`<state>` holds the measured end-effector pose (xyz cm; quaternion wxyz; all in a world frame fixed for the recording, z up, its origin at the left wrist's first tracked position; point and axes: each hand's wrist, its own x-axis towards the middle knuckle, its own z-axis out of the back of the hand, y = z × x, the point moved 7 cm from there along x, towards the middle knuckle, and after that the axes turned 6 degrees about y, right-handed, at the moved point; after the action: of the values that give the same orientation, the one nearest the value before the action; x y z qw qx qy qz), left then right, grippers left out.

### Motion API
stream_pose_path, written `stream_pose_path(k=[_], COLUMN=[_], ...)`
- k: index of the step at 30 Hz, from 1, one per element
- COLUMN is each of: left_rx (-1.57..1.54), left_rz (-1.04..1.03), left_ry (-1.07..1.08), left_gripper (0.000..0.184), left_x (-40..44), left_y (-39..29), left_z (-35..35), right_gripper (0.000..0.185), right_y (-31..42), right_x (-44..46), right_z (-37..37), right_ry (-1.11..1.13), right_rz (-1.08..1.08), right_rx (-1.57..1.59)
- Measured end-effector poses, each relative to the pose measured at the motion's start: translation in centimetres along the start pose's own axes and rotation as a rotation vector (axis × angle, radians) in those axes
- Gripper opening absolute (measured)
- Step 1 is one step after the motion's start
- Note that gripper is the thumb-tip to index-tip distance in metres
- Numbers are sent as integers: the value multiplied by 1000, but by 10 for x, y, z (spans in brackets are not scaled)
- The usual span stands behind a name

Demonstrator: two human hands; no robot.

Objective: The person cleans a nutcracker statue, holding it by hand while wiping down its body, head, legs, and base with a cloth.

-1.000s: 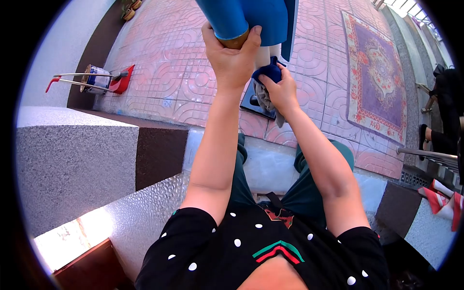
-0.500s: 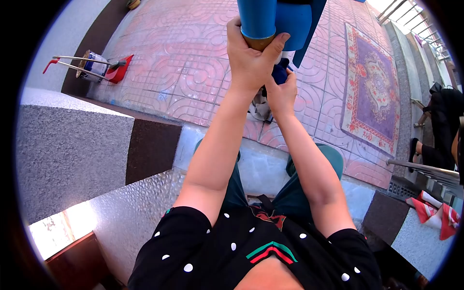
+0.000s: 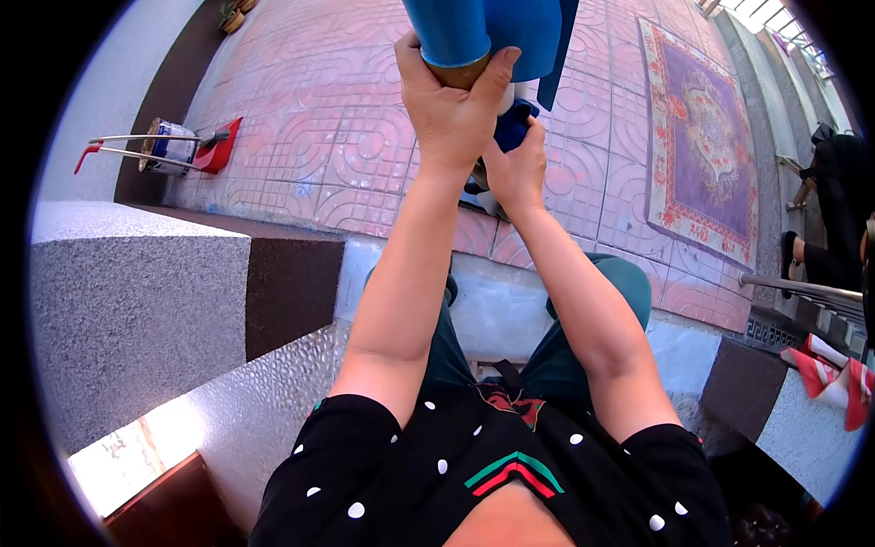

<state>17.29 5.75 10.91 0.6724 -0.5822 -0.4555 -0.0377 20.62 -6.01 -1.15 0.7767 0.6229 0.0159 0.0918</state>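
A large blue object [image 3: 519,36] with a rounded tube-like part and a brown band at its lower end is at the top of the view. My left hand [image 3: 453,109] is wrapped round that banded end, thumb on the right side. Just below and to the right, my right hand [image 3: 518,169] pinches a dark blue piece [image 3: 514,125] beneath a white part. The upper end of the blue object is cut off by the frame. A dark item [image 3: 481,196] on the ground is mostly hidden behind my hands.
Pink patterned tiles carry a purple rug [image 3: 706,137] on the right. To the left are a red dustpan [image 3: 219,146] and a bucket [image 3: 169,148]. A person in black [image 3: 834,214] is at the right edge, near a metal rail [image 3: 802,290] and red-white cloth [image 3: 834,381].
Over the last second, both hands have come closer together. The grey cloth that hung below my right hand no longer shows clearly. The view has shifted slightly.
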Motion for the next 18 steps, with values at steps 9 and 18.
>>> stream_pose_path(k=[9, 18], left_rx=[-5, -94], left_rz=[-39, -38], left_ry=[69, 108], left_gripper=[70, 73], left_x=[5, -2], left_y=[-2, -3], left_z=[-5, -4], right_gripper=[81, 64], right_y=[-110, -105], right_x=[15, 31], right_z=[-18, 1], right_ry=[269, 588], right_rz=[-440, -340], right_rx=[-424, -769])
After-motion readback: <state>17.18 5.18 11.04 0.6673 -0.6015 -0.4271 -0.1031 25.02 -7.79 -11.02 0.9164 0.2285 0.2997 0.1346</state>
